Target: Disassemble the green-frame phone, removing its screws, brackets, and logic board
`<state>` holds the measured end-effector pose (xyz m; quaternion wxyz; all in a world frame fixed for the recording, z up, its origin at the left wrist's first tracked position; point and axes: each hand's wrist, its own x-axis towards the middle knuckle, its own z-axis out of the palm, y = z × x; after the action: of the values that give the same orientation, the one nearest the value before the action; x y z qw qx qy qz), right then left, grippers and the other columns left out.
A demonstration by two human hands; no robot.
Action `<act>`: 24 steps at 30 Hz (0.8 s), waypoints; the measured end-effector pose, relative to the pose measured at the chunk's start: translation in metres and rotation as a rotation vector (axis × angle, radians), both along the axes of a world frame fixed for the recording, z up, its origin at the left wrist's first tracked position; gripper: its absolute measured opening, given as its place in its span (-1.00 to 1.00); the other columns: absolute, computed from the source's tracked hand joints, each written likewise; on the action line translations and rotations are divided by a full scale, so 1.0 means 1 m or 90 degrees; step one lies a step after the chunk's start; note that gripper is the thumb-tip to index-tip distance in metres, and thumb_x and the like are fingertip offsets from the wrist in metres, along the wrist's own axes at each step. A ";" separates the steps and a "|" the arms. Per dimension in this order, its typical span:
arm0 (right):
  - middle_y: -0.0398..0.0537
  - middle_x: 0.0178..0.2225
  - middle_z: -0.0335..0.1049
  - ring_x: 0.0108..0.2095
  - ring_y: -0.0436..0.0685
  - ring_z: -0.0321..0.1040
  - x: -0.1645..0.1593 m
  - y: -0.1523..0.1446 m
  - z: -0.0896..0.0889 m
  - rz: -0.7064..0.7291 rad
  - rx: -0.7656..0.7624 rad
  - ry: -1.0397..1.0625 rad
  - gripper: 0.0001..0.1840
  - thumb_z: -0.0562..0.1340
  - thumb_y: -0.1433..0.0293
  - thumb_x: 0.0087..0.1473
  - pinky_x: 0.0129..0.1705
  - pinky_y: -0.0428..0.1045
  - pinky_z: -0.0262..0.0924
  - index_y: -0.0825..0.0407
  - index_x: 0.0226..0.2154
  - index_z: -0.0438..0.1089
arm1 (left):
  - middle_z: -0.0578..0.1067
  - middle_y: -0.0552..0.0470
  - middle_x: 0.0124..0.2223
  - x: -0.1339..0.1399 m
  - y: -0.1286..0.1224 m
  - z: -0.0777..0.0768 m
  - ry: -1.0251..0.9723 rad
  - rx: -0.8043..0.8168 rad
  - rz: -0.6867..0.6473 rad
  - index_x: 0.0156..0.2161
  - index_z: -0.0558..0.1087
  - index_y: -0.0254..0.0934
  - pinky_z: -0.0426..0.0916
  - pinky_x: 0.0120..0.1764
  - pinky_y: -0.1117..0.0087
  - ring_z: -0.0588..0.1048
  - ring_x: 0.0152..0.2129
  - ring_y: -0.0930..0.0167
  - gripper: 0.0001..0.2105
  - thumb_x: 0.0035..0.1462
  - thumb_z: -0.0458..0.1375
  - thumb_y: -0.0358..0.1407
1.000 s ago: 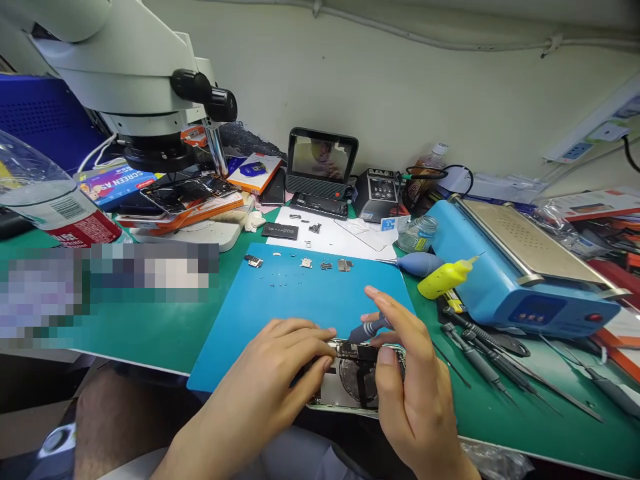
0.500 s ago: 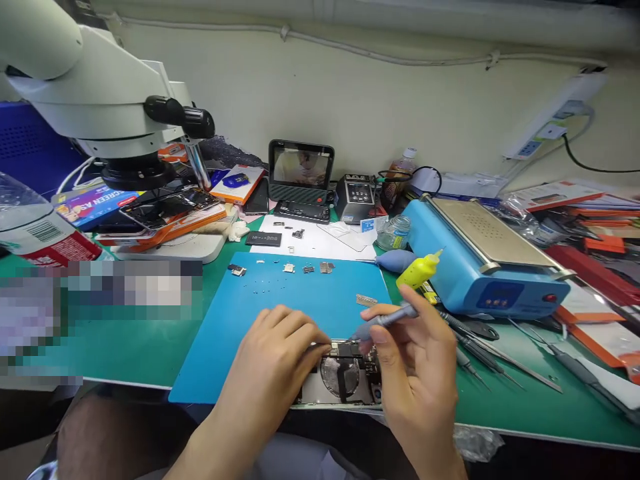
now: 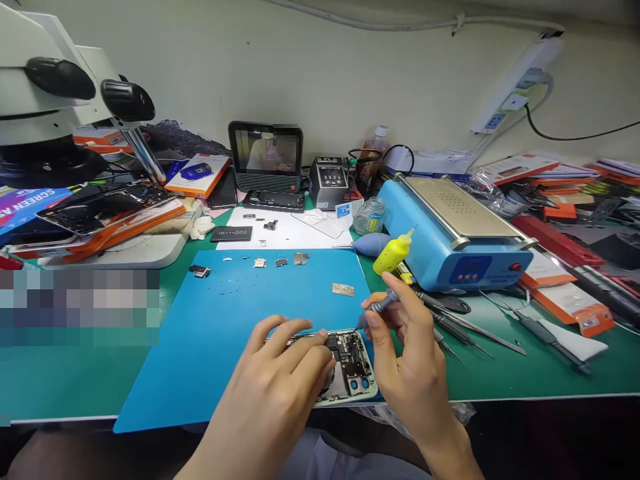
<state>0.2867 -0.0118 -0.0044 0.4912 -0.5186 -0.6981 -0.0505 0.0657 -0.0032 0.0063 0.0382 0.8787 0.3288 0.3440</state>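
Observation:
An opened smartphone (image 3: 356, 357) with a pale green frame lies near the front edge of the blue mat (image 3: 190, 333). Its circuit board and two camera lenses are exposed. My left hand (image 3: 285, 367) holds the phone down from the left, fingers bent over it and covering that half. In my right hand (image 3: 413, 353) is a grey screwdriver (image 3: 384, 303), pinched between thumb and fingers. Its tip points down at the phone's far right corner. Farther back on the mat sit small metal parts (image 3: 260, 263), tiny screws (image 3: 231, 291) and a metal shield plate (image 3: 343, 289).
A black battery (image 3: 231, 234) lies on white paper behind the mat. To the right stand a yellow dropper bottle (image 3: 393, 255), a blue heating plate machine (image 3: 460, 260) and several tweezers (image 3: 493, 332). A microscope (image 3: 45, 87) overhangs stacked phones at left.
My view has swung to the right. My left hand has shifted on the phone, showing more of its board. The screwdriver has tilted steeper, its tip now at the far right corner.

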 end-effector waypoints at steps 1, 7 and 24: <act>0.09 0.23 0.62 -0.03 0.13 0.71 0.000 0.000 0.001 0.004 -0.005 -0.006 -0.26 0.28 0.50 0.52 0.03 0.05 0.71 -0.18 0.60 0.17 | 0.80 0.14 0.03 -0.001 0.000 -0.001 0.000 -0.003 0.000 -0.05 0.55 -0.18 0.32 0.18 0.08 0.74 0.04 0.21 -0.74 0.71 0.03 -0.37; 0.12 0.31 0.58 0.07 0.17 0.71 0.000 0.000 0.000 0.013 -0.020 -0.018 -0.26 0.25 0.51 0.54 0.05 0.06 0.71 -0.16 0.62 0.12 | 0.80 0.18 0.05 0.000 -0.001 -0.004 -0.026 -0.025 0.004 -0.04 0.54 -0.17 0.26 0.25 0.14 0.75 0.08 0.25 -0.79 0.70 0.08 -0.36; 0.14 0.42 0.46 0.44 0.26 0.42 0.005 -0.001 0.011 0.127 0.016 -0.076 -0.21 0.17 0.63 0.42 0.42 0.25 0.42 -0.03 0.60 0.14 | 0.81 0.19 0.09 0.003 -0.004 -0.006 -0.060 -0.026 0.034 -0.01 0.56 -0.14 0.27 0.26 0.14 0.74 0.16 0.21 -0.80 0.71 0.08 -0.34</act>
<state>0.2920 -0.0127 0.0068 0.4573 -0.4363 -0.7738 -0.0407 0.0684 -0.0074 0.0003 0.0625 0.8513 0.3571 0.3794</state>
